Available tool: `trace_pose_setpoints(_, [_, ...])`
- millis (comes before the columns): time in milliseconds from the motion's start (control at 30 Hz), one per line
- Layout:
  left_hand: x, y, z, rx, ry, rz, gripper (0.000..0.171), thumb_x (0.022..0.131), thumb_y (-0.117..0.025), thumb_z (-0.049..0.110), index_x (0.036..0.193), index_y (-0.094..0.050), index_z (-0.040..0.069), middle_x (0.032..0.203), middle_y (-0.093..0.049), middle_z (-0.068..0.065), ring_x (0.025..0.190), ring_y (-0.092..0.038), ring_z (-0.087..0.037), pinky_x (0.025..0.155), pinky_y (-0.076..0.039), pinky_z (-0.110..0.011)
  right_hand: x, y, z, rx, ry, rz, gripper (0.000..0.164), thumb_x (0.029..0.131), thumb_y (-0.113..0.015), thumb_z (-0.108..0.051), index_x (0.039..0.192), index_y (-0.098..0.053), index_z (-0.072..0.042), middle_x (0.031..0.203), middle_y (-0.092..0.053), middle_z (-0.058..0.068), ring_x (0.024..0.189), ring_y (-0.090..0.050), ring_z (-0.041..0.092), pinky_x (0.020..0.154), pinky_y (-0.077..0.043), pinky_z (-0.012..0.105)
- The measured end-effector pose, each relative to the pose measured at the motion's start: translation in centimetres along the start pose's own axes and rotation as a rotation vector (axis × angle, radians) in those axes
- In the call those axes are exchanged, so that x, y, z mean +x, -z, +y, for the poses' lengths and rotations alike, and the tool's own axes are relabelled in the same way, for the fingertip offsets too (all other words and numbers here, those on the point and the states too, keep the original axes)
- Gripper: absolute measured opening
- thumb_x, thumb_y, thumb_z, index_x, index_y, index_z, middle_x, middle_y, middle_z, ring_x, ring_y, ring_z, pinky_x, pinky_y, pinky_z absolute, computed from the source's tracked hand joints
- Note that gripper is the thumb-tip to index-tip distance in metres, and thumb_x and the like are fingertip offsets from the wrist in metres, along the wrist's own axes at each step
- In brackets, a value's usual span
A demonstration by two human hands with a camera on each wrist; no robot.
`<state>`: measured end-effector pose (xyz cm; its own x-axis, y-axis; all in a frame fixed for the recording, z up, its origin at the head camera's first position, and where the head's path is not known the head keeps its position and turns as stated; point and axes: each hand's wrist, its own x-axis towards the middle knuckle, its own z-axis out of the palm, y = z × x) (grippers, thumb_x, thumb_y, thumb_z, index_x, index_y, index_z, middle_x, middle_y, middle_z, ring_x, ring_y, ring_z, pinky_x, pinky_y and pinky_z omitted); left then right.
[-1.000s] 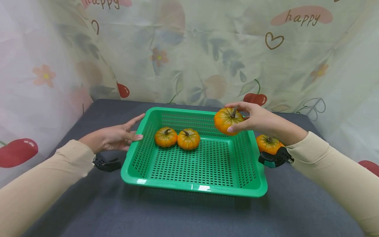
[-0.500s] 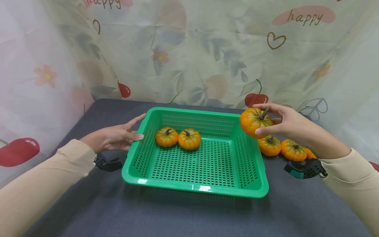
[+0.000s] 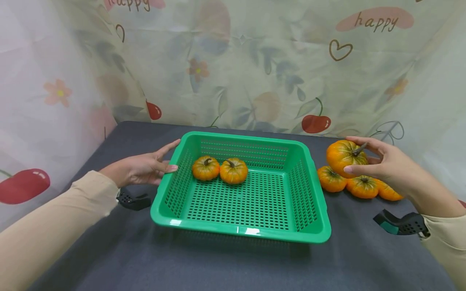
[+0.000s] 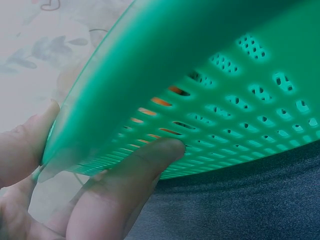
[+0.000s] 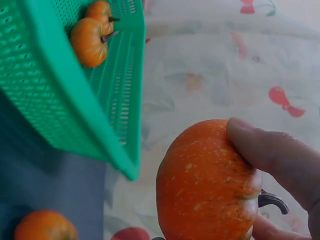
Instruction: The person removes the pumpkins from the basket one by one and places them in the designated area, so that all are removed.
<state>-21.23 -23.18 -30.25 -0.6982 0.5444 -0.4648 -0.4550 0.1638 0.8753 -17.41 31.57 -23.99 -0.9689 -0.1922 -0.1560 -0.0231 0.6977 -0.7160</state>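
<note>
A small orange pumpkin [image 3: 344, 155] with a dark stem is held by my right hand [image 3: 389, 167], thumb in front and fingers behind, over the table to the right of the basket. In the right wrist view the thumb presses on this pumpkin [image 5: 205, 185]. My left hand [image 3: 140, 167] grips the left rim of a green perforated basket [image 3: 240, 232], thumb over the rim and fingertips against the outer wall [image 4: 210, 120]. Two small pumpkins, one at left [image 3: 205, 168] and one at right [image 3: 233, 171], sit side by side in the basket's left back part.
On the dark grey table [image 3: 225, 266], a left pumpkin [image 3: 330, 180], a middle pumpkin [image 3: 363, 188] and a right pumpkin [image 3: 388, 192] stand in a row close to the basket's right wall. A printed curtain [image 3: 240, 60] hangs behind the table and along its sides.
My right hand has carried its pumpkin from above the basket's right back corner out past the right rim, to just above the row of pumpkins. The left hand keeps its place on the rim.
</note>
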Motion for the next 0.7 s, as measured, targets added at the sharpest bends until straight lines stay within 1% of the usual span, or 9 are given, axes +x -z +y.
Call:
trace_pose_setpoints(133, [0.0,0.0,0.0,-0.006,0.0,0.0,0.096,0.099,-0.054,0.007,0.148,0.014,0.052,0.161,-0.005,-0.02,0.112,-0.063,-0.031,0.094,-0.052,-0.051,-0.5,-0.2,1.5,-0.016,-0.013,0.01,0.075,0.091,-0.069,-0.032,0.153,-0.026,-0.035,0.154,-0.018,0.019,0.134,-0.024,0.061,0.103,-0.032,0.068])
trace_pose_setpoints(200, [0.0,0.0,0.0,-0.01,0.0,-0.002,0.095,0.099,-0.054,0.007,0.149,0.014,0.052,0.161,-0.005,-0.02,0.112,-0.063,-0.031,0.094,-0.052,-0.051,-0.7,-0.4,2.5,-0.005,-0.013,0.015,0.074,0.091,-0.069,-0.03,0.153,-0.027,-0.034,0.149,-0.024,0.015,0.133,-0.025,0.061,0.099,-0.046,0.053])
trace_pose_setpoints(267, [0.0,0.0,0.0,-0.01,-0.001,-0.003,0.095,0.099,-0.053,0.007,0.149,0.015,0.051,0.161,-0.006,-0.021,0.112,-0.063,-0.031,0.094,-0.052,-0.051,-0.9,-0.6,3.5,0.003,-0.018,0.024,0.073,0.091,-0.069,-0.029,0.152,-0.029,-0.032,0.143,-0.028,0.011,0.132,-0.03,0.059,0.088,-0.055,0.037])
trace_pose_setpoints(300, [0.0,0.0,0.0,-0.01,-0.001,-0.004,0.095,0.099,-0.053,0.007,0.149,0.015,0.051,0.161,-0.006,-0.021,0.112,-0.063,-0.032,0.094,-0.052,-0.051,-0.9,-0.8,4.0,0.013,-0.022,0.025,0.072,0.091,-0.069,-0.029,0.152,-0.03,-0.031,0.14,-0.03,0.01,0.131,-0.033,0.056,0.083,-0.056,0.03])
trace_pose_setpoints(367, [0.0,0.0,0.0,-0.011,-0.001,-0.004,0.095,0.099,-0.053,0.007,0.149,0.015,0.051,0.161,-0.006,-0.021,0.112,-0.063,-0.031,0.094,-0.052,-0.051,-0.9,-1.2,5.1,0.034,-0.028,0.024,0.07,0.091,-0.069,-0.028,0.151,-0.032,-0.029,0.137,-0.031,0.009,0.128,-0.036,0.053,0.072,-0.05,0.017])
trace_pose_setpoints(467, [0.0,0.0,0.0,-0.012,-0.001,-0.002,0.095,0.099,-0.053,0.007,0.149,0.014,0.051,0.161,-0.006,-0.021,0.112,-0.063,-0.031,0.094,-0.052,-0.051,-1.0,-1.9,6.3,0.055,-0.04,0.015,0.068,0.091,-0.07,-0.027,0.15,-0.034,-0.028,0.141,-0.029,0.014,0.125,-0.036,0.048,0.073,-0.05,0.019])
trace_pose_setpoints(533, [0.0,0.0,0.0,-0.012,-0.001,-0.001,0.095,0.099,-0.054,0.007,0.149,0.014,0.051,0.161,-0.006,-0.02,0.112,-0.063,-0.031,0.094,-0.052,-0.051,-1.1,-2.3,7.0,0.068,-0.041,0.003,0.068,0.091,-0.07,-0.025,0.149,-0.035,-0.025,0.145,-0.025,0.019,0.127,-0.032,0.049,0.08,-0.051,0.026])
trace_pose_setpoints(600, [0.0,0.0,0.0,-0.01,-0.001,-0.001,0.095,0.099,-0.054,0.007,0.149,0.014,0.051,0.161,-0.006,-0.02,0.112,-0.063,-0.031,0.094,-0.052,-0.051,-1.2,-2.8,7.5,0.081,-0.045,-0.003,0.069,0.09,-0.071,-0.024,0.149,-0.035,-0.021,0.148,-0.022,0.021,0.129,-0.027,0.05,0.091,-0.05,0.042])
trace_pose_setpoints(700, [0.0,0.0,0.0,-0.01,0.0,-0.002,0.095,0.099,-0.054,0.007,0.149,0.015,0.051,0.161,-0.006,-0.02,0.111,-0.064,-0.031,0.093,-0.052,-0.05,-1.3,-3.6,8.2,0.096,-0.039,-0.007,0.073,0.089,-0.072,-0.022,0.15,-0.034,-0.013,0.145,-0.025,0.024,0.132,-0.019,0.052,0.1,-0.034,0.067])
